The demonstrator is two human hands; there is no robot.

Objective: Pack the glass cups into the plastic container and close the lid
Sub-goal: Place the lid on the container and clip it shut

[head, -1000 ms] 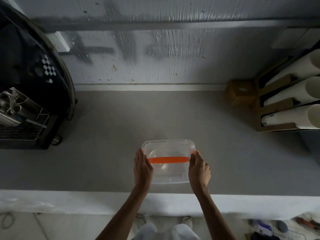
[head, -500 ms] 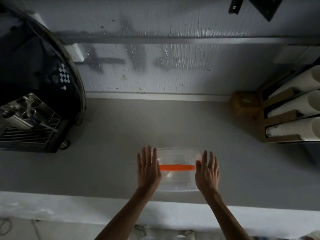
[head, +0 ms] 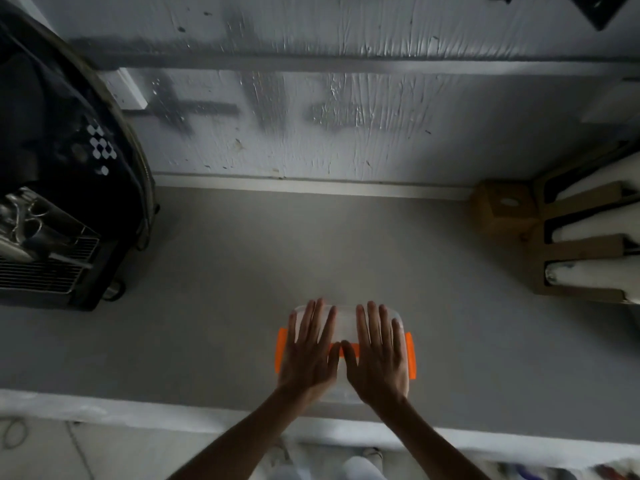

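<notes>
A clear plastic container (head: pixel 346 318) with its lid on sits on the grey counter near the front edge. Orange clips stick out at its left side (head: pixel 281 351) and right side (head: pixel 410 355). My left hand (head: pixel 310 351) lies flat on the left half of the lid, fingers straight and spread. My right hand (head: pixel 377 351) lies flat on the right half in the same way. The two thumbs nearly meet over the orange strip at the lid's middle. My hands hide whatever is inside; no glass cups can be made out.
A black coffee machine (head: pixel 59 188) with a metal drip grate stands at the left. At the right are a small brown box (head: pixel 504 211) and a cardboard rack (head: pixel 581 251) holding white cup stacks. A grey wall closes the back of the counter (head: pixel 242 271).
My hands left the container's sides and moved onto the top of the lid, now lying flat there. The orange side clips now stick outward.
</notes>
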